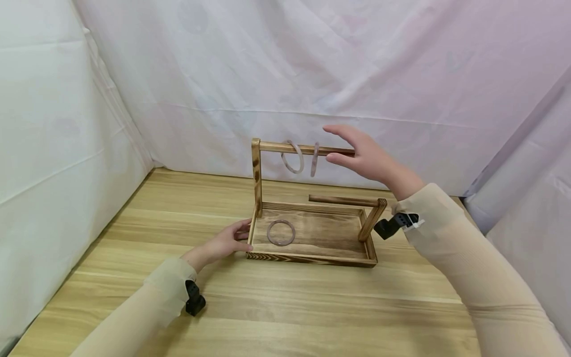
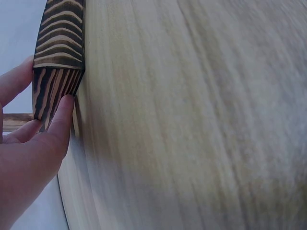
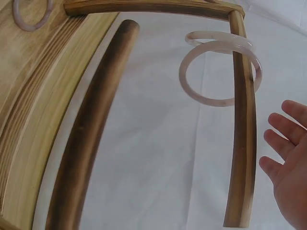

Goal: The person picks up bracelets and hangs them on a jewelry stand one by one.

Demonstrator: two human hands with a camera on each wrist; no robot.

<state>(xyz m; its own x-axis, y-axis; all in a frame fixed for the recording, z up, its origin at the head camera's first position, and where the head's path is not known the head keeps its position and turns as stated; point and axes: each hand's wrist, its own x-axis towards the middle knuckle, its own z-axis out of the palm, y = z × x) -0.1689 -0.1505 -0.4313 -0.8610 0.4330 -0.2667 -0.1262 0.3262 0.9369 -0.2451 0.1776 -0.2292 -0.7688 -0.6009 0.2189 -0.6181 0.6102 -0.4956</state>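
A wooden stand has a shallow tray (image 1: 312, 260) as its base, with an upper bar (image 1: 273, 147) on the left post and a lower bar (image 1: 343, 200) on the right one. My left hand (image 1: 221, 244) holds the tray's left end, thumb at the front corner. Two pale mauve bangles hang on the upper bar, one bangle (image 1: 301, 162) turned more face-on and the other bangle (image 1: 314, 162) nearly edge-on. A third bangle (image 1: 294, 233) lies flat in the tray. Beside the upper bar's free end, my right hand (image 1: 372, 158) is spread with nothing in it.
The stand rests on a wood-grain table (image 1: 285, 307). White cloth (image 1: 250, 64) hangs behind it and along both sides. Each wrist wears a small black camera (image 1: 195, 298). The lower bar crosses in front of the upper one in the right wrist view.
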